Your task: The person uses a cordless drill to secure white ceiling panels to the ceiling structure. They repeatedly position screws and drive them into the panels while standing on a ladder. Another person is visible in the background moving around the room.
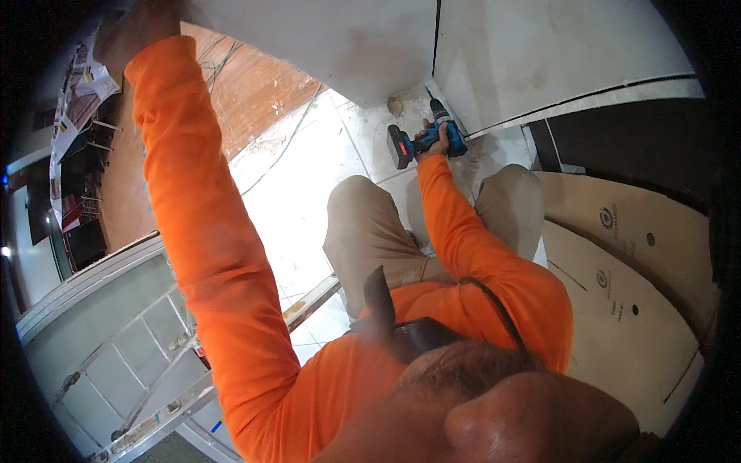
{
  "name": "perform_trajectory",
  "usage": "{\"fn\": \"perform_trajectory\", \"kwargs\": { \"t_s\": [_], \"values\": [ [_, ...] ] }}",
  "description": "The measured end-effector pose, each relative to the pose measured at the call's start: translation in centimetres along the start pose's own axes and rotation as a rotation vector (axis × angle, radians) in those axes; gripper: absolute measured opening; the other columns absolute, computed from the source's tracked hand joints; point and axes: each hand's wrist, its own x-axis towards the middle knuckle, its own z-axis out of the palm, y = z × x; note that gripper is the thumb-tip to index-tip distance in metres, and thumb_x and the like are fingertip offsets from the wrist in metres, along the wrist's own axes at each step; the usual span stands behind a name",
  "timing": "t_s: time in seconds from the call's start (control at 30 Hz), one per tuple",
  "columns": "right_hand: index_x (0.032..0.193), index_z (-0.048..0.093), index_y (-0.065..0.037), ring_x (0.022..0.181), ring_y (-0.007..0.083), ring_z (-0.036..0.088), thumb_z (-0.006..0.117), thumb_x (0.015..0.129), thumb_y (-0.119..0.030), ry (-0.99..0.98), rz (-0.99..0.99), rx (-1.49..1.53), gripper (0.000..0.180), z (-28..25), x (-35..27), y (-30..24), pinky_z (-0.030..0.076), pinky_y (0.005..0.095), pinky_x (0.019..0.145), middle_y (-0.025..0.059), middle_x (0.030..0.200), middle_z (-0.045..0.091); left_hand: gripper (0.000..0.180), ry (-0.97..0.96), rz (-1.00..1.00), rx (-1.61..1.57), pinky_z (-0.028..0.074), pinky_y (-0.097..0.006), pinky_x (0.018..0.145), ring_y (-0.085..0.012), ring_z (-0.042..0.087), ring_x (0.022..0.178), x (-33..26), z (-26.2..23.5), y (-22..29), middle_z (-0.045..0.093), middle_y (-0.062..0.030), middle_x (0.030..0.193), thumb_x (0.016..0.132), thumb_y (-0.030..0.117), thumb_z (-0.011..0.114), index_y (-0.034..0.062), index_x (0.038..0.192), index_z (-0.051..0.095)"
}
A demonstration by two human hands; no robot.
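Observation:
My right hand [435,143] is wrapped round the grip of a blue and black cordless drill [455,142] low over the tiled floor. The drill's battery sticks out to the left, and its chuck points at the bottom corner where two white panels meet. My left arm reaches up to the far left, to the edge of the left white panel [332,46]. At its end my left hand [143,35] is dark and partly cut off, so its fingers cannot be made out. On the right stands the other white panel [556,58].
Printed brown cardboard sheets [617,301] lean at my right, below a dark panel [641,147]. An aluminium ladder [158,413] is at the lower left. A thin cable [287,143] crosses the white tiles [309,170] beside a wood-look floor [255,81].

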Motion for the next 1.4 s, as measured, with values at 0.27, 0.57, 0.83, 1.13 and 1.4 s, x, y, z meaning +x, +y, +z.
{"fn": "perform_trajectory", "kwargs": {
  "t_s": [0.27, 0.57, 0.83, 1.13, 1.4],
  "values": [
    [0.107, 0.055, -0.009, 0.06, 0.0169, 0.054, 0.058, 0.088, -0.053, 0.005, 0.012, 0.033, 0.048, 0.2, 0.2, -0.4, 0.048, 0.0318, 0.058, 0.0059, 0.096, 0.063, 0.087, 0.158, 0.035, -0.079, 0.049, -0.032, 0.078, -0.0216, 0.063, 0.085, -0.5, 2.1, 0.2, 0.068, -0.0189, 0.092, 0.067, 0.072, 0.068, -0.0095, 0.099, 0.066],
    [0.11, 0.056, -0.007, 0.06, 0.0173, 0.052, 0.062, 0.086, -0.053, -0.035, 0.026, 0.05, 0.052, -0.3, 1.1, -1.7, 0.047, 0.0324, 0.058, 0.0052, 0.085, 0.06, 0.085, 0.234, 0.051, -0.103, 0.049, -0.031, 0.078, -0.0208, 0.062, 0.086, -0.7, 2.5, 0.6, 0.068, -0.0185, 0.094, 0.069, 0.07, 0.068, -0.0098, 0.101, 0.066],
    [0.109, 0.057, -0.007, 0.059, 0.0181, 0.054, 0.06, 0.086, -0.055, -0.027, 0.002, 0.036, 0.053, -0.4, 1.4, -1.7, 0.047, 0.0324, 0.057, 0.0067, 0.079, 0.062, 0.084, 0.28, 0.056, -0.106, 0.049, -0.03, 0.078, -0.0202, 0.062, 0.086, -0.9, 2.6, 0.5, 0.067, -0.0182, 0.095, 0.071, 0.068, 0.068, -0.01, 0.103, 0.065],
    [0.106, 0.055, -0.012, 0.06, 0.0165, 0.054, 0.057, 0.09, -0.051, -0.086, 0.025, 0.02, 0.042, -0.7, 1.9, -1.4, 0.046, 0.0316, 0.057, 0.0025, 0.097, 0.066, 0.082, 0.309, 0.061, -0.094, 0.049, -0.029, 0.079, -0.0195, 0.061, 0.087, -1.0, 2.5, 0.5, 0.067, -0.0178, 0.097, 0.074, 0.066, 0.068, -0.0103, 0.105, 0.065],
    [0.104, 0.056, -0.012, 0.061, 0.0153, 0.053, 0.058, 0.092, -0.031, -0.111, 0.018, 0.009, 0.023, -1.3, 2.6, -0.8, 0.046, 0.0328, 0.061, 0.0018, 0.092, 0.063, 0.081, 0.335, 0.071, -0.08, 0.049, -0.028, 0.079, -0.0188, 0.061, 0.088, -0.7, 2.8, 0.1, 0.067, -0.0175, 0.098, 0.075, 0.064, 0.068, -0.0106, 0.107, 0.064]
  ]
}}
